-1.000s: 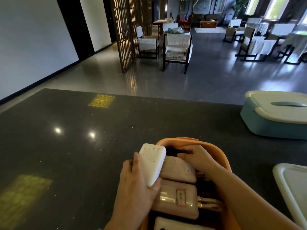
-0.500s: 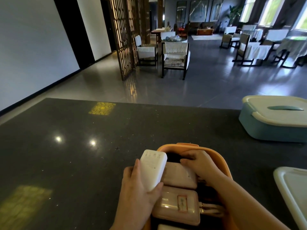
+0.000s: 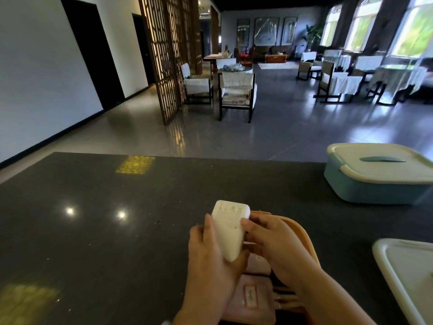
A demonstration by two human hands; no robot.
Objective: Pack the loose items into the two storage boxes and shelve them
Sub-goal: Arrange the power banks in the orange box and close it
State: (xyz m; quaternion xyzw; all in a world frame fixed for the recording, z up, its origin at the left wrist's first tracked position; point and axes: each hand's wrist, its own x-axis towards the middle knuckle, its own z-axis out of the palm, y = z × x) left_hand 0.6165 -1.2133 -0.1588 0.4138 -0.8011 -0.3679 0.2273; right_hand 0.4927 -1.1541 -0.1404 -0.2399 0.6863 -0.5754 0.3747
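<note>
Both my hands are on the white power bank (image 3: pixel 230 231); my left hand (image 3: pixel 210 261) grips its lower half from the left, thumb curled against the near end, and my right hand (image 3: pixel 269 242) pinches its right edge with fingertips near the top corner; so the two hands are together, clamped on the one thing; it sits between them, neither nearer, raised over the left rim of the orange box (image 3: pixel 302 235); its long axis runs away from me and leans a little left, the broad rounded end pointing far, the narrower-looking end at my left palm; the open space in the box lies just right and below, above the pink power bank (image 3: pixel 250 299) already packed; I judge the next move is a tilt right and down; the lidded blue box (image 3: pixel 375 184) stands well apart, far right; a loose white lid (image 3: pixel 407 273) lies near right, on the dark table (image 3: pixel 93 231)
</note>
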